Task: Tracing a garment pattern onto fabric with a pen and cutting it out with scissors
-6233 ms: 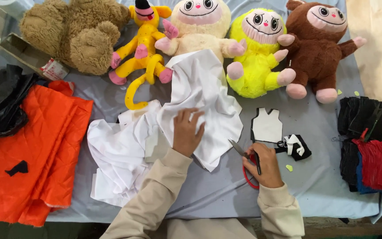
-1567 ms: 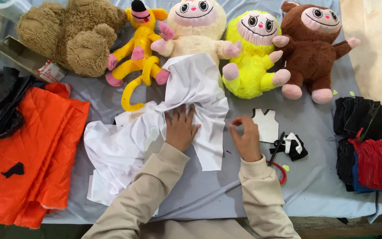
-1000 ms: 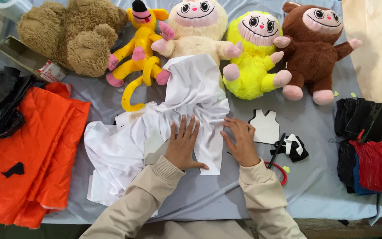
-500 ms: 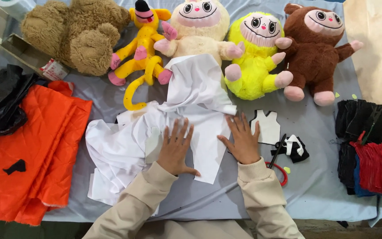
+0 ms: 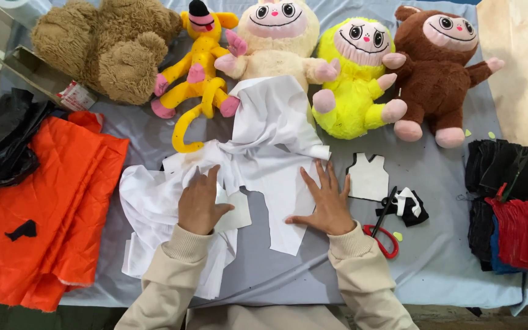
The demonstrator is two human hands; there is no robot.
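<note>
Two hands flat on white fabric [image 5: 264,153]: left hand [image 5: 198,201] and right hand [image 5: 325,201], fingers spread, pinching nothing.

A sewing or toy-clothing craft workspace.
A counter [image 5: 447,269] draped in grey-blue cloth carries a row of plush toys along the top of the frame, from a brown teddy bear [image 5: 102,46] at upper left to a brown monkey [image 5: 438,67] at upper right. Orange fabric [image 5: 44,208] fills the lower left, white fabric [image 5: 264,153] lies in the centre, folded dark and red cloth pieces [image 5: 508,201] are stacked at right, and red-handled scissors [image 5: 383,229] rest beside a small cut-out white vest [image 5: 368,177].
</note>
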